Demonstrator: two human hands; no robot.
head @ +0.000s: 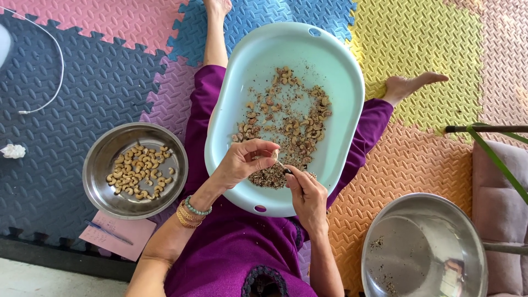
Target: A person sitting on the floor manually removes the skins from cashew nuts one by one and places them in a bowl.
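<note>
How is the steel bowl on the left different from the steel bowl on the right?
The round steel bowl on the left holds a heap of pale peeled cashews; the larger steel bowl on the right holds only scattered brown flecks. The left bowl shows whole and rests partly on pink paper; the right one is cut off by the picture's edge. Both are shiny and sit on foam mats.

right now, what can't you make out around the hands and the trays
All in the head view:
- The small thing pinched in the left hand: its fingers cover most of it.
- The thin tool in the right hand: too small to tell its kind.
- The heap of bits on the pale blue tray near the hands: partly hidden by both hands.
- The large steel bowl: cut off by the bottom edge.
- The pink paper: partly under the small steel bowl.
</note>
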